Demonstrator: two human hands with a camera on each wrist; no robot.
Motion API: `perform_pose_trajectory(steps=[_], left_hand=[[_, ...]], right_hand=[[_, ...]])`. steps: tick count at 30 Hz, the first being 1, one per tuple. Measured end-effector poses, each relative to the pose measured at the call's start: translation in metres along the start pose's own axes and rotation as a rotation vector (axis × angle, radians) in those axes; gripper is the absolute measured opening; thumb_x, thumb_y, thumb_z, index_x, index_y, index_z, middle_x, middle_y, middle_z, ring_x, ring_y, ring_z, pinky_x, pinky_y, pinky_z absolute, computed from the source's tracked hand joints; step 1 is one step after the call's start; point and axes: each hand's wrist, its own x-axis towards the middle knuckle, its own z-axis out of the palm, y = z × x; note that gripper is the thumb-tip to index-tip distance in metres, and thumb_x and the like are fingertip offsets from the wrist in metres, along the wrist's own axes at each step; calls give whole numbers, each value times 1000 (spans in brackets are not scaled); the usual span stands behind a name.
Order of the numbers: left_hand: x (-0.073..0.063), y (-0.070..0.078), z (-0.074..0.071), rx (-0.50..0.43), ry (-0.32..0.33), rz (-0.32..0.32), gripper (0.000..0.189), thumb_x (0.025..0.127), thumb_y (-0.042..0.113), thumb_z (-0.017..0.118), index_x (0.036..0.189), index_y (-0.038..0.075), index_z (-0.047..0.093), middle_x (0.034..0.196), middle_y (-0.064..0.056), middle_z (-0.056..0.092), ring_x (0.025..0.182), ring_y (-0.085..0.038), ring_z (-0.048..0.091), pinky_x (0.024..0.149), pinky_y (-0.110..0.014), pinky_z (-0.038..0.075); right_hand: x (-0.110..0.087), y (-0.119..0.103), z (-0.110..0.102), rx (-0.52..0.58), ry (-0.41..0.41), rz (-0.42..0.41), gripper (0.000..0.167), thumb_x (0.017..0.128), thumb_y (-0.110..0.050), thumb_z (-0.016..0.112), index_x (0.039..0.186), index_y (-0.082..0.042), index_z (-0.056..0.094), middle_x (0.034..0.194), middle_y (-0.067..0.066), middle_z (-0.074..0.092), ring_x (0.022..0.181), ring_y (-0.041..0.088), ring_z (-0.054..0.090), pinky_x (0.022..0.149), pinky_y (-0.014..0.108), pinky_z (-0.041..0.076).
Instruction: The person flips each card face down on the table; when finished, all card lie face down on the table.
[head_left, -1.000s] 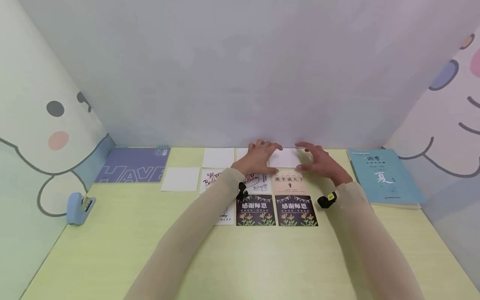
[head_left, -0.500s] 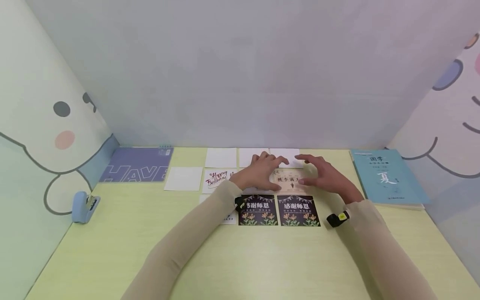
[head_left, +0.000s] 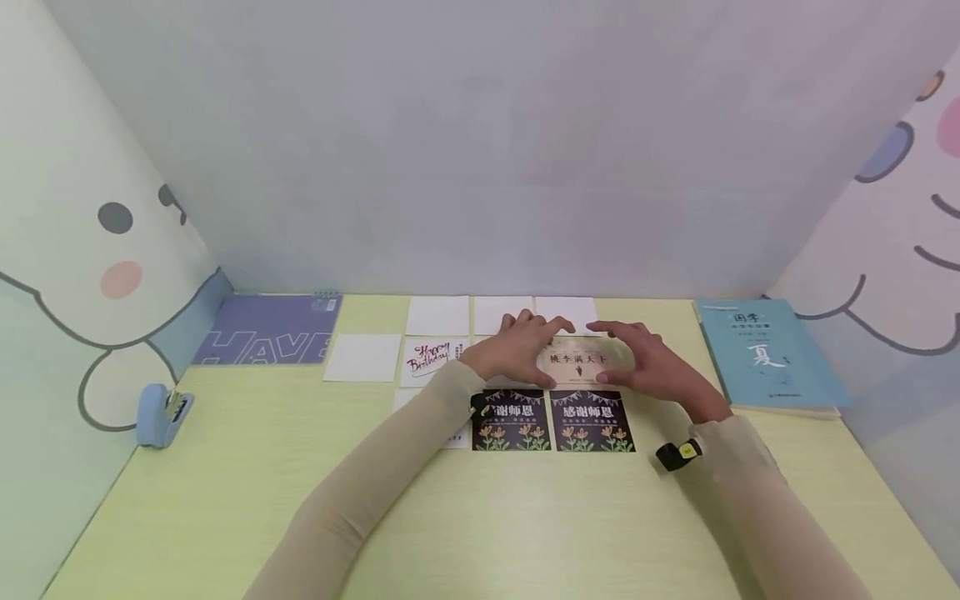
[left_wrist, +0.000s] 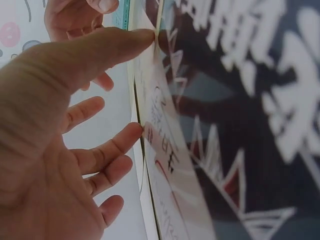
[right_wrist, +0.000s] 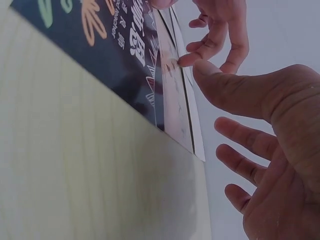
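- Table (head_left: 525, 525): bears the cards in rows.
- Left dark flower card (head_left: 512, 435) and right dark flower card (head_left: 592, 437): flat, side by side, in the nearest row. A white card (head_left: 459, 438) left of them is partly covered by the left sleeve (head_left: 390, 462).
- Blue stapler (head_left: 155, 417): at the table's left side, well apart from the hands.
- Pink card (head_left: 576, 363): flat in the middle row, directly behind the right dark flower card, between the two hands.
- Left hand (head_left: 513, 352): at the pink card's left side; thumb and fingers spread apart, nothing pinched between them.
- Right hand (head_left: 651, 365): mirrors it at the right side; thumb and fingers likewise apart. Firm contact with the card cannot be confirmed for either hand.
- Change: a second ago both hands reach to the back row; now they are drawn nearer the person and bracket the pink card. Judgement: the work has passed from the back row to this card. No clear shift of the card is found.
- Happy Birthday card (head_left: 431, 360): left of the left hand, with a blank white card (head_left: 362, 358) beside it.
- Back-right blank card (head_left: 567, 314): flat, behind the pink card, now more exposed.
- Purple notebook (head_left: 266, 331) and blue book (head_left: 768, 354): far left and far right.
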Motion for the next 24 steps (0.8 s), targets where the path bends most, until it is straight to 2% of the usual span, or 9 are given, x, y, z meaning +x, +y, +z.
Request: perform_pose_trajectory(steps=[7, 11, 15, 20, 24], left_hand=[[-1, 2, -2, 1, -27, -12, 96, 86, 48, 88, 162, 34, 31, 126, -1, 57, 114, -22, 40, 93, -38, 27], [-1, 1, -1, -21, -34, -2, 89, 88, 46, 88, 157, 35, 32, 125, 0, 53, 115, -22, 38, 94, -38, 27], [0, 1, 1, -54, -27, 9, 86, 88, 41, 89, 152, 35, 32, 133, -3, 47, 118, -23, 36, 95, -39, 27], [-1, 3, 5, -72, -2, 14, 85, 88, 38, 89, 150, 36, 32, 148, -5, 41, 123, -23, 37, 101, -41, 29], [0, 2, 6, -88, 21, 16, 86, 88, 37, 88, 152, 36, 31, 152, -5, 39, 123, -23, 37, 102, -41, 30]], right_hand=[[-2, 5, 1, -20, -1, 27, 80, 92, -25, 86, 160, -19, 46, 164, 20, 48, 143, 45, 43, 112, 67, 29], [-3, 7, 1, -26, -1, 33, 81, 91, -24, 86, 161, -18, 46, 165, 19, 48, 141, 44, 44, 111, 67, 30], [-4, 7, -2, -38, -3, 44, 82, 90, -23, 87, 161, -16, 46, 165, 19, 48, 139, 44, 45, 109, 66, 32], [-5, 9, -6, -46, -19, 59, 85, 89, -22, 88, 162, -21, 44, 168, 17, 46, 144, 45, 40, 112, 70, 31], [-6, 10, -8, -50, -36, 72, 86, 89, -20, 87, 163, -22, 43, 168, 18, 45, 149, 47, 35, 114, 72, 29]])
